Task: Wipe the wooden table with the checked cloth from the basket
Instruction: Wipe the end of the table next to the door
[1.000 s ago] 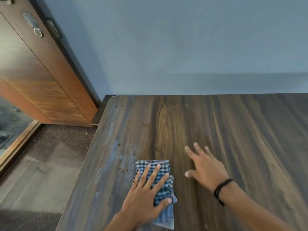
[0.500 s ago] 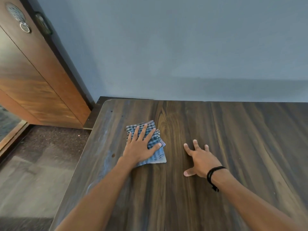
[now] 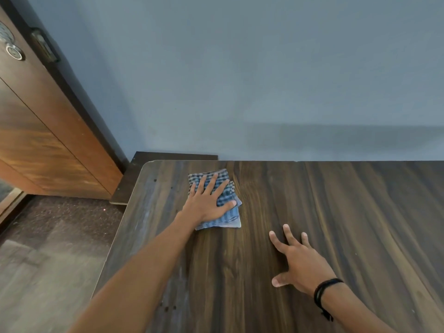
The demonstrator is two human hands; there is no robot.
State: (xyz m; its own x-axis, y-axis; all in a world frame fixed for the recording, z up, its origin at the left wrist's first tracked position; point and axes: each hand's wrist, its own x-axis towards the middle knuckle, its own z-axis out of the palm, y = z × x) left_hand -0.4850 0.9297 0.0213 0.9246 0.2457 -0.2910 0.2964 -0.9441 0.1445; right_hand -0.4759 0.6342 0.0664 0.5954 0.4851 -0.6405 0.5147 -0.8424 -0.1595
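Note:
A folded blue checked cloth [image 3: 228, 212] lies near the far left corner of the dark wooden table [image 3: 336, 212]. My left hand [image 3: 207, 203] presses flat on the cloth with its fingers spread and straight, the arm stretched out over the table. My right hand [image 3: 299, 260], with a black band at the wrist, rests flat on the bare wood to the right and nearer to me, fingers spread. No basket is in view.
A blue-grey wall [image 3: 240, 80] runs along the table's far edge. A brown wooden door [image 3: 43, 140] stands at the left, with dark floor [image 3: 48, 248] beside the table's left edge. Pale smears show along the table's left side.
My left hand has slid the cloth away from me, from the near left part of the table up to its far corner. My right hand stayed flat on the wood.

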